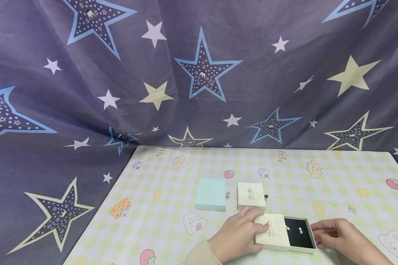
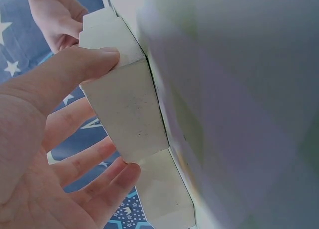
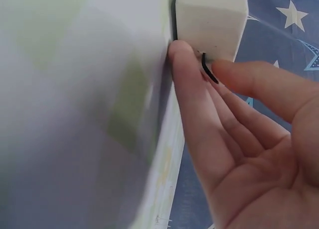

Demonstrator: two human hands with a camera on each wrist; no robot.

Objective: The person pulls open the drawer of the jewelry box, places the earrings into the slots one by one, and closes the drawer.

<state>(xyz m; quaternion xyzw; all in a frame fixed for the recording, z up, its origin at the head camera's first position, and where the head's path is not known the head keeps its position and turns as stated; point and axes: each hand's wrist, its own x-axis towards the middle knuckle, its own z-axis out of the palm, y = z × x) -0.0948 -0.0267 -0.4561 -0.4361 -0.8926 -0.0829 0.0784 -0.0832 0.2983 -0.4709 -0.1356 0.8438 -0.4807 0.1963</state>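
Observation:
A cream drawer-style jewelry box (image 1: 272, 232) lies on the table with its inner drawer (image 1: 298, 235) slid partly out to the right. On the drawer's black lining sit small shiny earrings (image 1: 300, 230). My left hand (image 1: 235, 233) grips the outer sleeve, its thumb on the near side and its fingers at the top and far side. At the drawer's right end, my right hand (image 1: 339, 235) pinches the short black pull tab (image 3: 209, 69) between thumb and fingers. In the left wrist view, the left thumb (image 2: 99, 62) presses against the box's side.
Behind my left hand stands another cream box (image 1: 250, 195) with a black tab, closed. Left of it is a closed mint-green box (image 1: 211, 194) with a brownish tab. A checked, cartoon-printed cloth (image 1: 159, 221) covers the table, and a starry curtain (image 1: 199, 117) hangs behind.

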